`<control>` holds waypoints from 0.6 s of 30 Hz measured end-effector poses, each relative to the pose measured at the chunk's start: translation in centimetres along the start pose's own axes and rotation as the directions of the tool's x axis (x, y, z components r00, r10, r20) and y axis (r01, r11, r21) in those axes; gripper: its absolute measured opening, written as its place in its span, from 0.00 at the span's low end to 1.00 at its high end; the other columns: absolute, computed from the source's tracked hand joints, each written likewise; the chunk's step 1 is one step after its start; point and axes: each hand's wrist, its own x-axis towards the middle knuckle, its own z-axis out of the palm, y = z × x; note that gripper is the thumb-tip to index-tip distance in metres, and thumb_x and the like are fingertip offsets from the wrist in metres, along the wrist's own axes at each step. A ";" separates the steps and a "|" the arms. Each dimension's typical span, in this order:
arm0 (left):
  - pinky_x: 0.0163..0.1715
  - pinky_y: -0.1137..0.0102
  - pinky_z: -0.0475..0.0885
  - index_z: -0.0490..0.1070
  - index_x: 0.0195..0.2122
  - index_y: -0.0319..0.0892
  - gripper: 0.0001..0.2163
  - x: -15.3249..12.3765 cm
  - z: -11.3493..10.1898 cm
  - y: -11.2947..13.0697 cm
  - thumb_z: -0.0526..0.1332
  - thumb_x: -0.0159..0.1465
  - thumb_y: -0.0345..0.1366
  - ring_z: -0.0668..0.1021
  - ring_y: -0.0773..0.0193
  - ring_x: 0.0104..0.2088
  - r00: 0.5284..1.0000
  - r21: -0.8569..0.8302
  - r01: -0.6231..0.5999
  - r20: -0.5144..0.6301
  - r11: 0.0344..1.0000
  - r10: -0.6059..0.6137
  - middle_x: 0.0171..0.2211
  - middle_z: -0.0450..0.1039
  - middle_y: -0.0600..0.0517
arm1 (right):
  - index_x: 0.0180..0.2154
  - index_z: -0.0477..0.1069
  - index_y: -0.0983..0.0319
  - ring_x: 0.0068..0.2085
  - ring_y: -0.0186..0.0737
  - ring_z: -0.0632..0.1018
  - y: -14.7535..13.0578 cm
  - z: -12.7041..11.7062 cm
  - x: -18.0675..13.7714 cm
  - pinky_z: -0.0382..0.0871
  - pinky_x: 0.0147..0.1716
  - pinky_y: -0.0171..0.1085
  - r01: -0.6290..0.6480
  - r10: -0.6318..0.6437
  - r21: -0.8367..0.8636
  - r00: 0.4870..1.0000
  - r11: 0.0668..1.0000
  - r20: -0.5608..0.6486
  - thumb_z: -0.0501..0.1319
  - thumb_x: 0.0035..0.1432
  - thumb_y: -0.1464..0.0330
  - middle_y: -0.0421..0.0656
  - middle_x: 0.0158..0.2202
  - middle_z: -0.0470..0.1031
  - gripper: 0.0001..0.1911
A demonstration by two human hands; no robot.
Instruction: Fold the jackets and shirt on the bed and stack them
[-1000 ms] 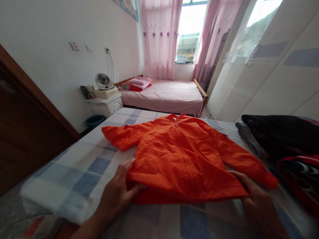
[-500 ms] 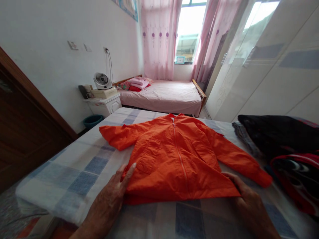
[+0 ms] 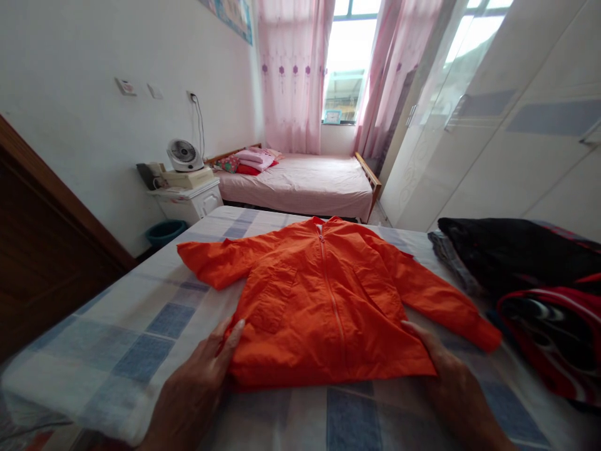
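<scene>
An orange zip-up jacket [image 3: 323, 294] lies front side up on a bed with a blue and white checked sheet [image 3: 154, 319], sleeves spread to either side. My left hand [image 3: 200, 382] rests flat on the sheet at the jacket's lower left hem, fingers stretched out against the fabric edge. My right hand [image 3: 448, 379] lies at the lower right corner of the hem, fingers extended and touching the cloth. Neither hand pinches the jacket.
A pile of dark clothes [image 3: 516, 250] and a red and black garment [image 3: 554, 332] sit at the bed's right. Beyond are a pink bed [image 3: 305, 181], a white nightstand [image 3: 188, 203] with a fan [image 3: 183, 155], a blue bin [image 3: 163, 232], a white wardrobe [image 3: 498, 138] and a wooden door [image 3: 37, 250].
My left hand has let go of the hem it gripped and now lies flat beside it. The jacket's lower edge has settled flatter. The view has shifted slightly right.
</scene>
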 end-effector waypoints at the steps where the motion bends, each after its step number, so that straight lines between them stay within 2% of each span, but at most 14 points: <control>1: 0.44 0.65 0.74 0.51 0.63 0.46 0.29 0.1 0.0 -0.1 0.48 0.59 0.26 0.73 0.55 0.52 1.000 -0.009 -0.009 -0.027 1.000 0.008 0.58 0.63 0.45 | 0.56 0.63 0.58 0.46 0.47 0.78 0.1 0.0 0.0 0.73 0.42 0.42 0.017 -0.017 0.001 1.000 1.000 -0.012 0.49 0.57 0.64 0.46 0.50 0.74 0.25; 5: 0.45 0.68 0.74 0.50 0.64 0.44 0.26 0.3 -0.8 -0.8 0.49 0.63 0.31 0.73 0.55 0.52 0.983 -0.084 -0.059 -0.181 0.995 0.043 0.55 0.67 0.44 | 0.53 0.66 0.58 0.47 0.46 0.77 -0.1 -0.9 -0.3 0.74 0.40 0.38 0.085 -0.078 0.040 0.985 0.996 -0.155 0.47 0.58 0.61 0.44 0.48 0.75 0.23; 8: 0.48 0.70 0.71 0.48 0.65 0.44 0.26 0.5 -1.2 -0.7 0.49 0.65 0.31 0.72 0.57 0.54 0.969 -0.145 -0.137 -0.223 0.980 0.103 0.57 0.65 0.44 | 0.53 0.65 0.58 0.50 0.44 0.75 -0.7 -1.7 -0.3 0.74 0.42 0.37 0.091 -0.073 0.072 0.971 0.993 -0.229 0.48 0.59 0.60 0.43 0.51 0.74 0.23; 11: 0.51 0.72 0.69 0.48 0.65 0.48 0.27 0.4 -1.0 -0.6 0.47 0.65 0.26 0.72 0.61 0.54 0.970 -0.227 -0.195 -0.190 0.954 0.153 0.58 0.63 0.47 | 0.55 0.64 0.55 0.53 0.41 0.72 -1.3 -2.1 0.1 0.70 0.48 0.36 0.073 -0.044 0.178 0.986 0.981 -0.159 0.48 0.60 0.59 0.40 0.54 0.71 0.23; 14: 0.53 0.71 0.67 0.47 0.65 0.48 0.28 0.1 -0.1 -1.1 0.47 0.64 0.25 0.70 0.60 0.55 0.976 -0.283 -0.170 -0.181 0.944 0.121 0.59 0.62 0.47 | 0.56 0.64 0.53 0.57 0.41 0.69 -1.4 -2.1 0.6 0.66 0.53 0.38 -0.017 0.042 0.269 0.995 0.963 -0.088 0.48 0.60 0.58 0.38 0.56 0.69 0.23; 16: 0.52 0.72 0.68 0.54 0.63 0.48 0.27 0.8 0.6 -1.9 0.48 0.63 0.24 0.72 0.60 0.53 0.981 -0.307 -0.163 -0.156 0.938 0.119 0.58 0.65 0.48 | 0.54 0.66 0.53 0.57 0.43 0.68 -1.1 -2.1 1.4 0.65 0.53 0.39 -0.053 0.062 0.302 0.998 0.952 -0.020 0.49 0.59 0.57 0.39 0.56 0.69 0.23; 18: 0.47 0.74 0.72 0.66 0.55 0.48 0.23 3.2 1.2 -2.6 0.50 0.60 0.25 0.77 0.62 0.48 0.986 -0.388 -0.165 -0.088 0.907 0.142 0.51 0.72 0.50 | 0.52 0.69 0.54 0.56 0.45 0.69 -1.0 -2.4 3.3 0.65 0.54 0.41 -0.032 0.016 0.316 0.998 0.948 0.054 0.51 0.58 0.59 0.40 0.54 0.71 0.22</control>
